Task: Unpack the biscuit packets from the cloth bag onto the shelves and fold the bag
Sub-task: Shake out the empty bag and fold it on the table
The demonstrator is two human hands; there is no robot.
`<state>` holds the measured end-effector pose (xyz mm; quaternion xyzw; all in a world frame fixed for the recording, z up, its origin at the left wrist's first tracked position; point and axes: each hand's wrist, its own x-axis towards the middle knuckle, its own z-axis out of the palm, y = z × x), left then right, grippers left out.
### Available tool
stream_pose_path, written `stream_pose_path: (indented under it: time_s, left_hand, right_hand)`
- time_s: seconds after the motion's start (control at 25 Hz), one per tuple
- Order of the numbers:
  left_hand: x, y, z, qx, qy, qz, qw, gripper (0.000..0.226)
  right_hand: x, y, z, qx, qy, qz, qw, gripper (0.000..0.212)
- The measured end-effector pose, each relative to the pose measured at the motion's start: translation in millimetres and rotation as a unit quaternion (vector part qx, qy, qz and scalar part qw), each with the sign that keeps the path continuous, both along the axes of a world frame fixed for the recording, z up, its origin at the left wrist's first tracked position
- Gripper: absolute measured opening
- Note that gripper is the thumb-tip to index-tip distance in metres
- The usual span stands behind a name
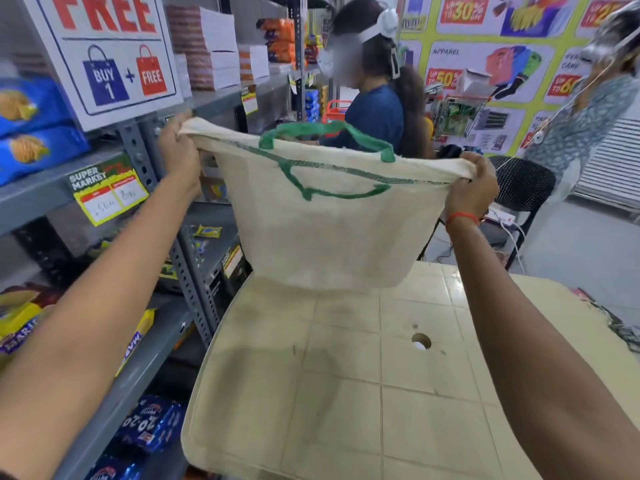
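Above the cream plastic table (398,393) I hold the cloth bag (325,230) stretched flat, left hand (180,154) and right hand (472,188) each pinching a top corner. Match corners evenly, tuck the green handles (329,133), then fold.

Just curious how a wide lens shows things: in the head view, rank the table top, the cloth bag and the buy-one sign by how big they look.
1. table top, though it is nearest the camera
2. cloth bag
3. sign, partly cut off by the frame
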<state>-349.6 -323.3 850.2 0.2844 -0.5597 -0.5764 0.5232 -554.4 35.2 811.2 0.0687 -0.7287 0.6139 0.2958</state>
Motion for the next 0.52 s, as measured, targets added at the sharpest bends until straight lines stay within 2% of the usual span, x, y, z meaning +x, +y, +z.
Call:
stream_pose_path:
  time_s: [0.04,0.08,0.12,0.16,0.2,0.24,0.28,0.36,0.44,0.52]
  left_hand:
    - [5,1,-3,-0.029,0.001,0.026,0.999,0.048]
    - [11,2,-10,-0.074,-0.038,0.05,0.995,0.05]
    - [17,4,-23,-0.135,-0.127,0.077,0.98,0.05]
    - [24,5,-40,-0.202,-0.251,0.093,0.942,0.047]
    - [32,8,-59,-0.248,-0.374,0.082,0.89,0.042]
    - [39,12,-78,-0.258,-0.471,0.043,0.843,0.038]
    - [46,17,-99,-0.241,-0.54,-0.015,0.806,0.034]
    - [64,29,-139,-0.185,-0.63,-0.152,0.739,0.025]
    - [84,40,-177,-0.128,-0.679,-0.258,0.675,0.021]
    - [99,48,-212,-0.082,-0.714,-0.329,0.613,0.019]
  right_hand:
    - [2,0,-1,-0.006,0.02,0.003,1.0,0.056]
    - [3,3,-5,0.012,0.022,0.001,1.0,0.056]
    - [3,7,-14,0.046,0.005,-0.005,0.999,0.055]
    - [3,14,-26,0.084,-0.031,-0.005,0.996,0.053]
    - [2,22,-41,0.127,-0.082,0.004,0.989,0.049]
    - [0,31,-57,0.188,-0.143,0.017,0.972,0.044]
    - [-1,41,-75,0.271,-0.206,0.041,0.94,0.038]
    - [0,58,-111,0.419,-0.333,0.126,0.835,0.027]
    - [8,72,-144,0.467,-0.43,0.204,0.745,0.02]
    - [17,86,-173,0.495,-0.479,0.232,0.687,0.014]
